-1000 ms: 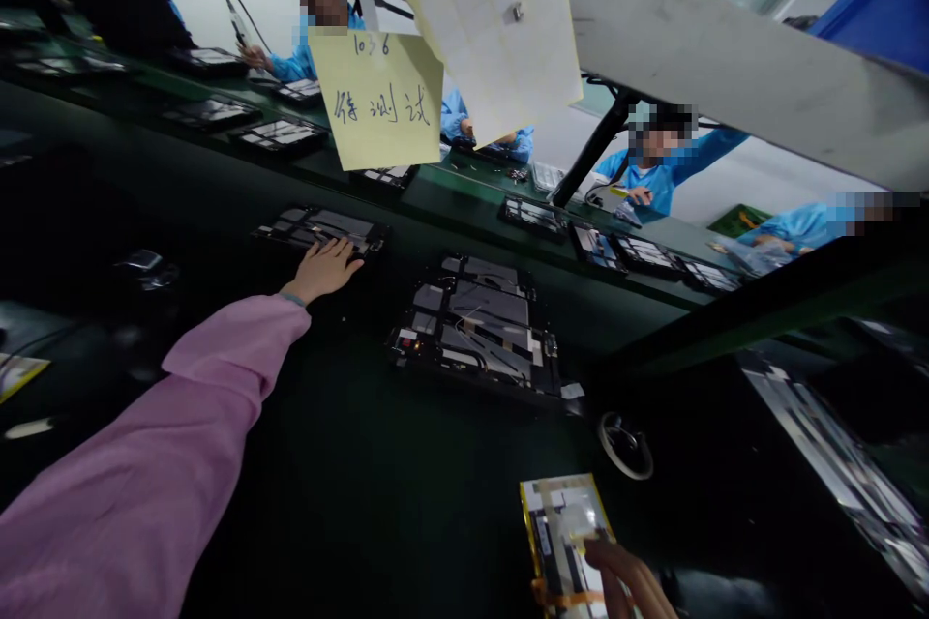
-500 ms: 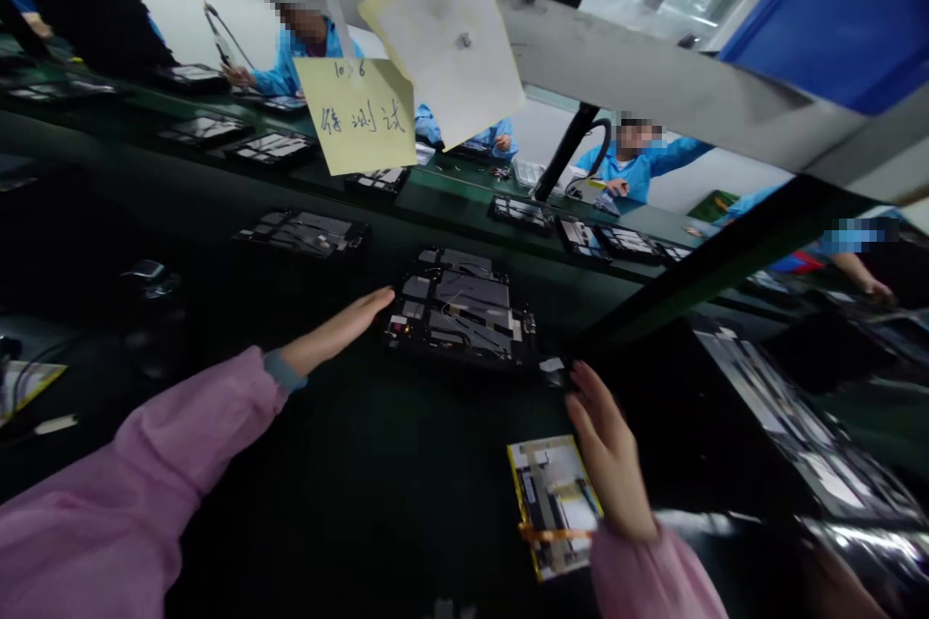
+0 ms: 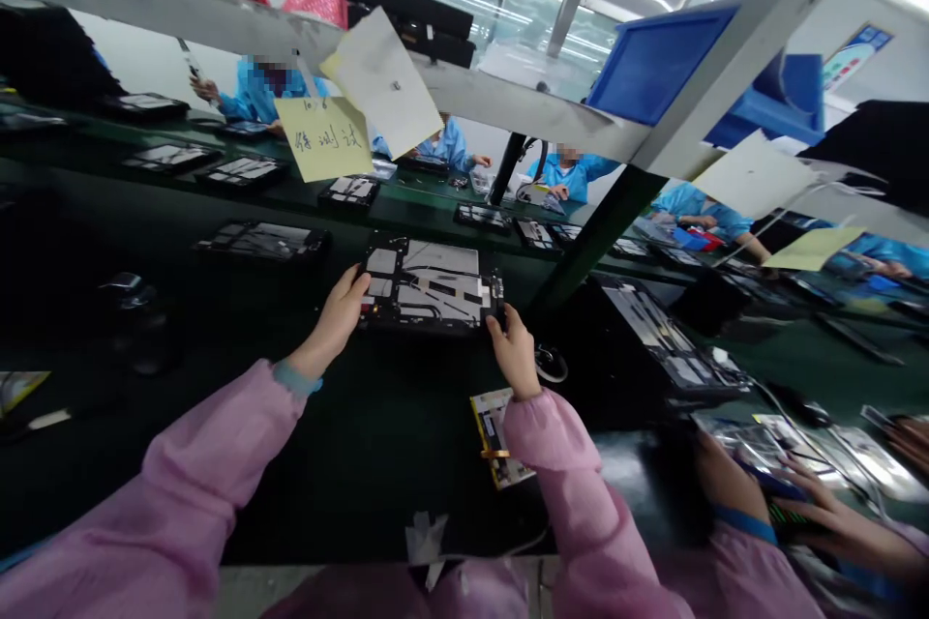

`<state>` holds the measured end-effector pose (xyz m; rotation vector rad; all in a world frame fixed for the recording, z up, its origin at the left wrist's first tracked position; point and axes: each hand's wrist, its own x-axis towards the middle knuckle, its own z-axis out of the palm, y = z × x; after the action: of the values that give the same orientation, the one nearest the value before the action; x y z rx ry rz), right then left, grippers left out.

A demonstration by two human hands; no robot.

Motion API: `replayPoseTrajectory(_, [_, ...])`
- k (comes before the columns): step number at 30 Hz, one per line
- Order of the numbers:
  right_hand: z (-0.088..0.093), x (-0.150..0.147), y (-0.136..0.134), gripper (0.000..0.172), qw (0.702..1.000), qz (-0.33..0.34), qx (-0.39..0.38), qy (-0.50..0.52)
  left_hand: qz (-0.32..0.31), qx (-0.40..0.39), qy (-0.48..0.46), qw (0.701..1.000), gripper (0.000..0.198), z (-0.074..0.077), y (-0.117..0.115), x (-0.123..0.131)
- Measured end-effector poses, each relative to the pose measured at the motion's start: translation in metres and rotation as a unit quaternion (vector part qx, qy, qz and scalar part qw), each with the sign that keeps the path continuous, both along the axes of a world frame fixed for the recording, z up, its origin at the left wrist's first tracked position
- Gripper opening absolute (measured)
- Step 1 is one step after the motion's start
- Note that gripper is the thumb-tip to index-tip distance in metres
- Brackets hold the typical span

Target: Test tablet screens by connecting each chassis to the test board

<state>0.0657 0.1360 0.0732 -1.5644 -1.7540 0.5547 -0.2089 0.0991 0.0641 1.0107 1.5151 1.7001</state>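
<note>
An opened tablet [image 3: 439,295], black-framed with grey panels and thin cables exposed, is held between my two hands near the middle of the bench. My left hand [image 3: 338,317] grips its left end, thumb on top. At the right front corner my right hand [image 3: 514,348] has hold of it, fingers curled round the edge. Whether its underside touches the bench, I cannot tell. Below my right wrist lies a yellow-edged battery pack [image 3: 489,418] with an orange strip, partly covered by my pink sleeve.
Another opened tablet [image 3: 262,240] lies at the back left. A dark post [image 3: 602,232] rises right of my hands. More tablets [image 3: 653,329] lie beyond it. A co-worker's hands [image 3: 733,484] are close on the right. A yellow note [image 3: 324,139] hangs from the overhead beam.
Both hands were open and apart from the tablet; now they have closed on its two ends. My right hand moved away from beside the battery pack. The view has shifted towards the right.
</note>
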Motion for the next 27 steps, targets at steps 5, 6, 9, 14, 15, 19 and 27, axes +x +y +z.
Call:
replayPoseTrajectory(5, [-0.027, 0.026, -0.097, 0.045, 0.989, 0.090, 0.074, -0.089, 0.010, -0.091, -0.118, 0.989, 0.052, -0.014, -0.115, 0.003])
replayPoseTrajectory(6, [-0.038, 0.028, -0.115, 0.044, 0.985, 0.107, 0.063, -0.116, 0.031, -0.129, -0.127, 0.983, 0.051, -0.026, -0.137, 0.002])
replayPoseTrajectory(9, [-0.063, 0.023, -0.152, 0.036, 0.958, 0.161, 0.000, -0.238, 0.069, -0.235, -0.132, 0.961, 0.053, -0.068, -0.189, -0.003])
replayPoseTrajectory(14, [-0.063, -0.011, -0.150, 0.047, 0.911, 0.236, 0.107, -0.321, 0.065, -0.244, 0.009, 0.968, 0.058, -0.111, -0.209, -0.013])
replayPoseTrajectory(15, [-0.062, -0.019, -0.146, 0.049, 0.902, 0.264, 0.138, -0.311, 0.064, -0.242, 0.042, 0.967, 0.058, -0.113, -0.207, -0.014])
replayPoseTrajectory(19, [-0.062, -0.038, -0.136, 0.033, 0.870, 0.341, 0.156, -0.320, 0.059, -0.211, 0.152, 0.964, 0.059, -0.115, -0.199, -0.015])
replayPoseTrajectory(27, [-0.070, -0.043, -0.132, 0.017, 0.888, 0.344, 0.133, -0.275, -0.090, -0.213, 0.275, 0.933, 0.068, -0.101, -0.244, -0.016])
